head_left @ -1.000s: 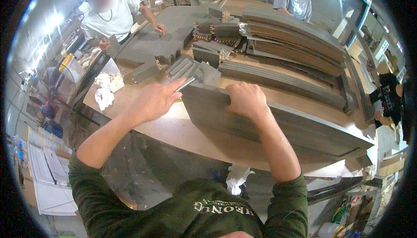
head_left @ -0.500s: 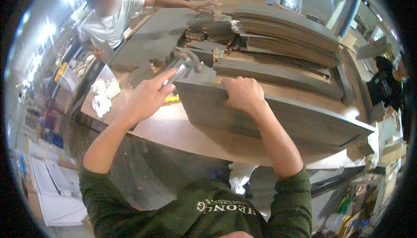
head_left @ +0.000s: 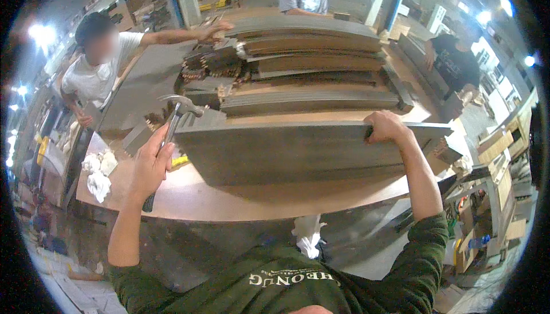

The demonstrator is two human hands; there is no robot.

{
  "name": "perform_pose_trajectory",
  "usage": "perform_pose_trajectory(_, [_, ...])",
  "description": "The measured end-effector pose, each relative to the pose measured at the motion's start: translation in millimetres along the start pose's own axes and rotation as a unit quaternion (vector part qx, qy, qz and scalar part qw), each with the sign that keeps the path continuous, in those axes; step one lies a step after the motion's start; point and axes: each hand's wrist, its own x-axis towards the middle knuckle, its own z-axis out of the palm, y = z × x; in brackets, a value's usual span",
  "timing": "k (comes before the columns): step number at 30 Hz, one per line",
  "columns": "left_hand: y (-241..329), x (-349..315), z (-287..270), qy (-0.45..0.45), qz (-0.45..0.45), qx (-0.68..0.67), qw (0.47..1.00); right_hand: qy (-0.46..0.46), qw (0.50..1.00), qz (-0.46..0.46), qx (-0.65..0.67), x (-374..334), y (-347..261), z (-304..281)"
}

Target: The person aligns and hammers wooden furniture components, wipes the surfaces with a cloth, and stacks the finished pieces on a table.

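My left hand (head_left: 152,164) is closed around the handle of a claw hammer (head_left: 182,108); its metal head points up and away, beside the panel's left end. A long dark grey-brown panel (head_left: 298,156) stands on its edge on the table, leaning slightly. My right hand (head_left: 387,128) grips the panel's top edge toward its right end, thumb on the near face and the other fingers over the edge. Behind the panel lies a stack of similar dark strips (head_left: 309,102).
Taller stacks of boards (head_left: 315,44) fill the table's far side. White crumpled cloths (head_left: 99,171) lie at the left, and a yellow object (head_left: 179,161) near the panel's left end. One person (head_left: 97,67) reaches over the stacks from the left; two others are at the far side and right.
My right hand has shifted along the panel's top edge toward its right end. The hammer is now more upright in my left hand. My view has turned to the right.
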Motion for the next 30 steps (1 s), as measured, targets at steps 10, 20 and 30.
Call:
perform_pose_trajectory(10, [85,21,120,-0.084,0.163,0.102,0.978,0.029,0.998,-0.054,0.008,-11,16,11])
perform_pose_trajectory(20, [188,8,204,-0.081,0.072,0.009,0.994,0.145,0.979,-0.128,0.069,-39,51,20])
perform_pose_trajectory(30, [251,-25,244,-0.134,0.089,0.045,0.986,0.041,0.999,0.000,0.001,-91,278,37])
